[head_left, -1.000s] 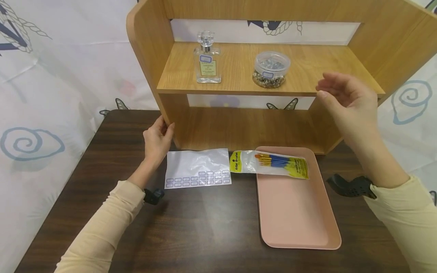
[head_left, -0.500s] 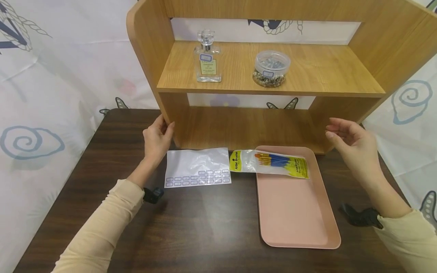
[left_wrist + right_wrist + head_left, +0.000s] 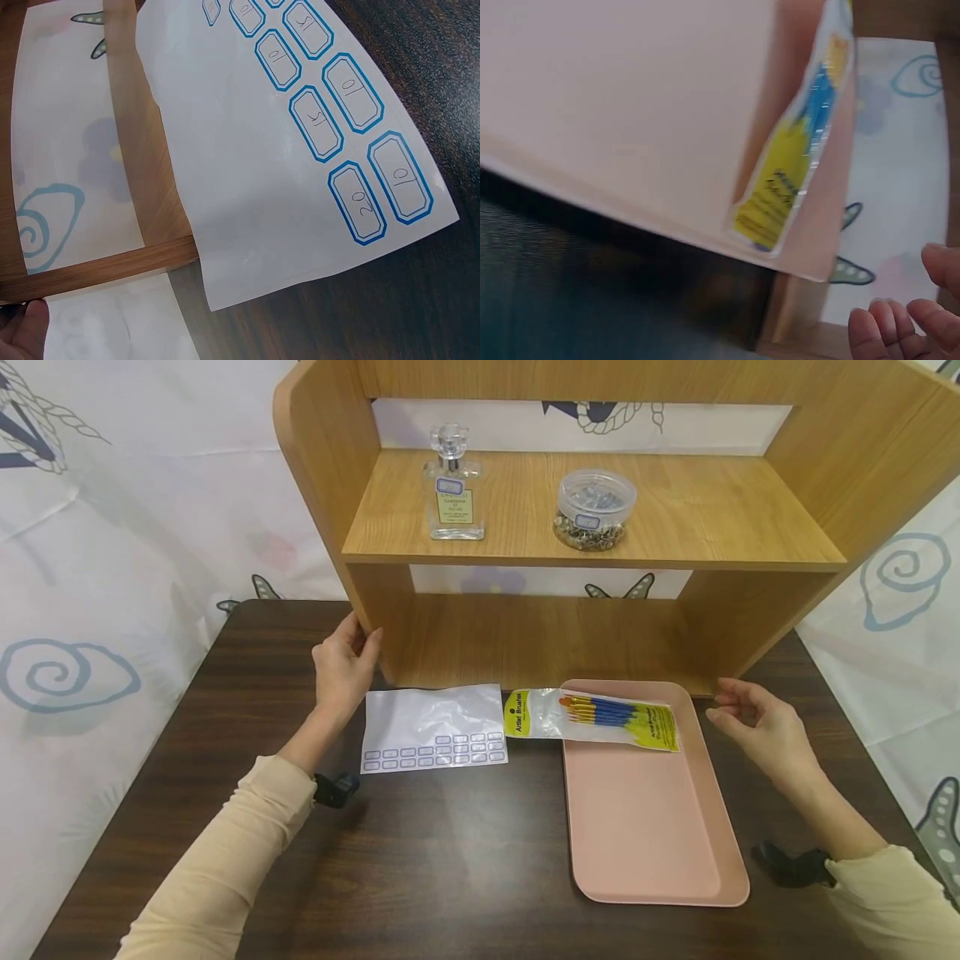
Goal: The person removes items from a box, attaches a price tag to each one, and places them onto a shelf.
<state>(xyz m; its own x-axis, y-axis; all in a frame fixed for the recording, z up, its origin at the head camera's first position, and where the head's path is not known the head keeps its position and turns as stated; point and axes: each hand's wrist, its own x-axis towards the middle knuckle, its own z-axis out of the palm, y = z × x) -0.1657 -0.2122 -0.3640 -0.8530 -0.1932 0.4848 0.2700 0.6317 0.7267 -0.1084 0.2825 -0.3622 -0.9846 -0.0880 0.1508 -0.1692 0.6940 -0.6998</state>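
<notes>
two grips are mine, the left grip (image 3: 343, 672) pinching the left side of the wooden shelf (image 3: 517, 518) on the surface (image 3: 450, 860), the right grip (image 3: 765, 731) loosely spread near the shelf's lower right corner, just beside the pink tray (image 3: 645, 827).

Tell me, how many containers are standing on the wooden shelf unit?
2, both on the upper board: a clear glass bottle toward the left, a round clear jar near the middle. Anything above the head view would be hidden.

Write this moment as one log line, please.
left hand: grips shelf unit; right hand: holds nothing, near pink tray; brush pack: partly over tray
</notes>
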